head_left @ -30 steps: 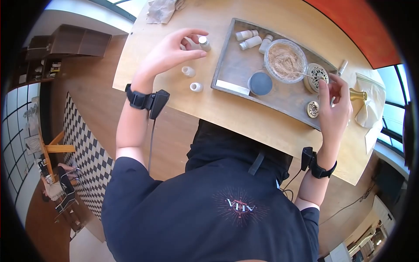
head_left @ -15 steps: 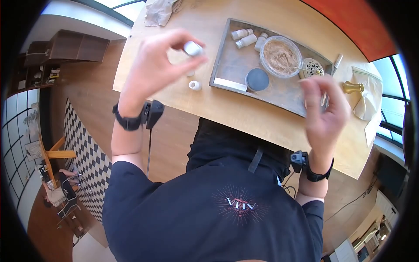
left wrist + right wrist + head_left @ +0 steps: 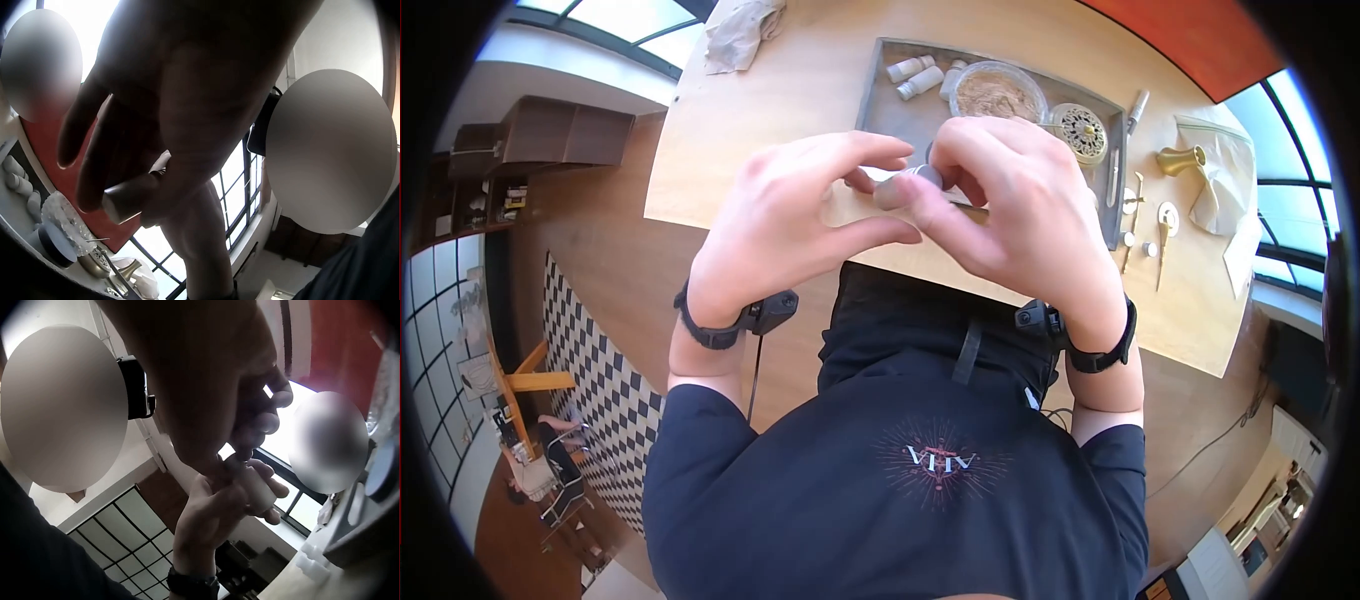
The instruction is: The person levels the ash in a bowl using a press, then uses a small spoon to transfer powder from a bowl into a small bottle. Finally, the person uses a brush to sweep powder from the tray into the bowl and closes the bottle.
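In the head view, a small whitish bottle [image 3: 893, 192] lies sideways between the hands. My right hand [image 3: 1025, 205] holds it, thumb against its side and fingers curled at its grey-looking end. My left hand [image 3: 785, 215] is spread around the bottle's other end, its thumb apart from it; whether another finger touches is unclear. The left wrist view shows the bottle [image 3: 128, 199] beside the large, dark left hand [image 3: 187, 106]. In the right wrist view, the bottle [image 3: 256, 490] is near the left hand's fingers, below the right hand [image 3: 206, 381].
Behind the hands, a grey tray [image 3: 880, 75] holds several white bottles, a tub of brownish powder [image 3: 1000, 95] and a pierced round holder [image 3: 1080, 133]. Further right are a brass vessel [image 3: 1180, 160], thin tools and small white caps [image 3: 1150, 249]. A cloth [image 3: 740, 35] lies at the upper left.
The left hand lifted the bottle off the table and moved right; its fingers have spread. The right hand came left from beside the tray and took hold of the bottle.
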### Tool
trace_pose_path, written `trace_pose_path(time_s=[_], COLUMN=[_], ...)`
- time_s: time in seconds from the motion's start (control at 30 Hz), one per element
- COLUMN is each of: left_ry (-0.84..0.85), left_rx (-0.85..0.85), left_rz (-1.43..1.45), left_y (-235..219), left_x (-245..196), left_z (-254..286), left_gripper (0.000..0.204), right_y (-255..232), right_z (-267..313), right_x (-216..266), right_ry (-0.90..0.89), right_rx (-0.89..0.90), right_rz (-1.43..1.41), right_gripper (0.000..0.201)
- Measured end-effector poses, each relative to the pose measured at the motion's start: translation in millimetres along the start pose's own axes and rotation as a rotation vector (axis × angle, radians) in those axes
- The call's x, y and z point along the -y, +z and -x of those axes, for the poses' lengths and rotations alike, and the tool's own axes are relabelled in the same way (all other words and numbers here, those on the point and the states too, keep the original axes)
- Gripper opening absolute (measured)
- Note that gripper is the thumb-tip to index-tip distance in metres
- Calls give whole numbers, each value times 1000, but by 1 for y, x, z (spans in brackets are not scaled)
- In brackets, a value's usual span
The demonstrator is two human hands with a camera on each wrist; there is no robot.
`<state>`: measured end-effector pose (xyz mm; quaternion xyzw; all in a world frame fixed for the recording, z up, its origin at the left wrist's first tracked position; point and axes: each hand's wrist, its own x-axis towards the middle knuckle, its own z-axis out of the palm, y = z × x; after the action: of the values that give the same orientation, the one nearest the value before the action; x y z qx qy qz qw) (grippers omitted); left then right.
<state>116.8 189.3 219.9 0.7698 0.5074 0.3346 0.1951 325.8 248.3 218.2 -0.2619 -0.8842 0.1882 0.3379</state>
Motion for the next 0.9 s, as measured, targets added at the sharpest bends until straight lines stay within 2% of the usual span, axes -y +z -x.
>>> trace_pose_path(time_s=[0.1,0.2,0.3,0.37,0.47,0.5,0.6,0.7,0.83,0.9], left_ry=[-8,-77,-178,-262,-355,-330,-409,-409,-391,-401], left_rx=[-83,-206,-259,-288,-156,-102,-67,-55,-46,-46], left_rz=[69,198,483,709,804,869,874,856,840,814], left_y=[13,31,51,64,62,65,64,63,65,66], left_x=[4,2,-1,-9,-7,-1,5,8,2,-1], left_z=[11,16,25,31,36,38,40,40,38,38], left_gripper=[37,34,29,24,24,27,28,28,28,29], right_y=[-1,-4,-8,-8,-7,-9,-17,-24,-24,-23], right_z=[9,14,19,23,33,35,41,43,48,51], right_x=[-3,-2,-6,-12,-21,-22,-23,-22,-22,-20], right_ry=[111,237,304,206,85,68,78,118,143,126], right_rx=[-71,-52,36,55,71,85,62,-5,78,44], right_rz=[-110,-169,-255,-203,-176,-195,-257,-238,-203,-228], right_gripper=[31,32,31,29,25,24,22,20,17,16])
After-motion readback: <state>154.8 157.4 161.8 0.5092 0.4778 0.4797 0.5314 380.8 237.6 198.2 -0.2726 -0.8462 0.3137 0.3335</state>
